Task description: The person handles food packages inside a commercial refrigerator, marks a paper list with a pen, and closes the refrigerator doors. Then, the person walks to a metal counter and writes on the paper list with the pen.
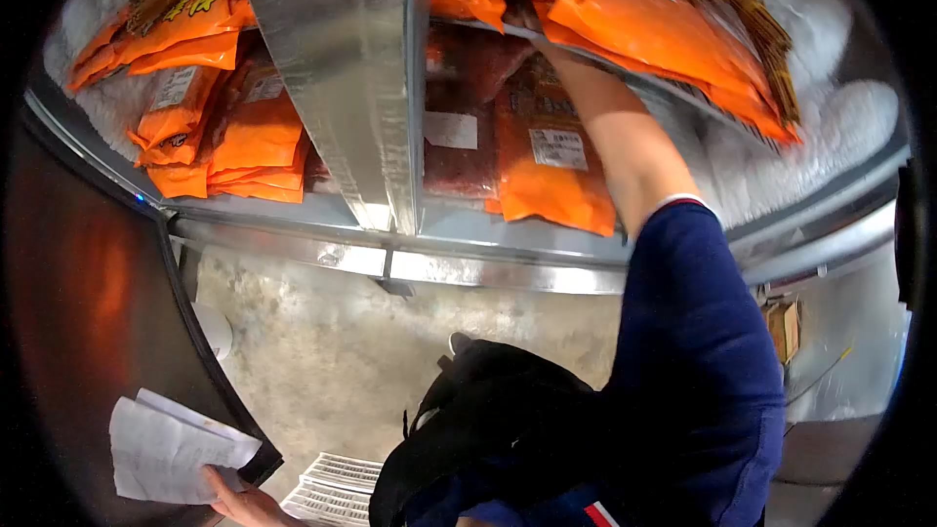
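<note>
My left hand (244,503) is closed on folded sheets of paper (176,449) at the lower left, beside the open door. My right arm (625,127) reaches up into the freezer, past the edge of the wire rack (673,88). Its hand is lost in shadow between the orange packs above, so its fingers and anything in them are hidden. On the rack by that arm lies a large orange bag (654,20), with bundles of thin brown sticks (742,10) on it. Below the forearm, a labelled orange bag (556,176) lies next to a dark red pack (454,156).
A metal post (342,68) divides the freezer front. More orange bags (254,141) are stacked on the left, near frosted walls (820,137). The dark door (98,283) stands open. A white slatted object (337,483) is on the concrete floor (312,351).
</note>
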Action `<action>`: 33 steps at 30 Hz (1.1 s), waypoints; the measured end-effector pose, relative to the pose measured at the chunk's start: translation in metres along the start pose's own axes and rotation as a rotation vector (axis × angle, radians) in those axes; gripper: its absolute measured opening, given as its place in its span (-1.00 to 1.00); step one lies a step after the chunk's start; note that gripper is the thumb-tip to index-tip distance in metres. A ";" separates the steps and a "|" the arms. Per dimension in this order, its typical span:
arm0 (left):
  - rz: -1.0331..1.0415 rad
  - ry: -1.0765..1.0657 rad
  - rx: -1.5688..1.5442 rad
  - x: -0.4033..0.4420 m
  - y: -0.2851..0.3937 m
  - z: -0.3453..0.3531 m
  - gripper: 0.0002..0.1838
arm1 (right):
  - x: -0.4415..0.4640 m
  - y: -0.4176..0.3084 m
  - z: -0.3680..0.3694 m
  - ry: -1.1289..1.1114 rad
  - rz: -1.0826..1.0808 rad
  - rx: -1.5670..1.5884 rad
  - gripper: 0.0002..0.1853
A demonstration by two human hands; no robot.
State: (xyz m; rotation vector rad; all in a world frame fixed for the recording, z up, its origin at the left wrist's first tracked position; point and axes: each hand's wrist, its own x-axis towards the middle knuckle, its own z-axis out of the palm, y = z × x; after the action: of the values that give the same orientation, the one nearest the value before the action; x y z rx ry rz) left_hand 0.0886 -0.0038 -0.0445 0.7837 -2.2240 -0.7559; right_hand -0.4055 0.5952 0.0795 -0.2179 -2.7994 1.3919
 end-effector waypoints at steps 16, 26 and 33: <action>-0.623 0.041 -0.368 -0.060 0.091 -0.047 -0.72 | 0.081 0.009 0.051 -0.335 -0.063 -0.815 -0.55; -0.537 -0.023 -0.370 -0.075 0.109 -0.043 -0.61 | 0.105 0.030 0.067 -0.333 -0.113 -0.838 -0.49; -0.216 -0.473 -0.382 -0.063 0.145 -0.022 -0.80 | -0.013 -0.008 0.009 -0.316 -0.116 -0.634 -0.42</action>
State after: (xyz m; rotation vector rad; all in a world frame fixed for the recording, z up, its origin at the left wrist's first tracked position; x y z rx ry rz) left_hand 0.0965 0.1282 0.0446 0.7098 -2.3001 -1.5538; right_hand -0.3941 0.5815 0.0817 0.1814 -3.3603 0.5122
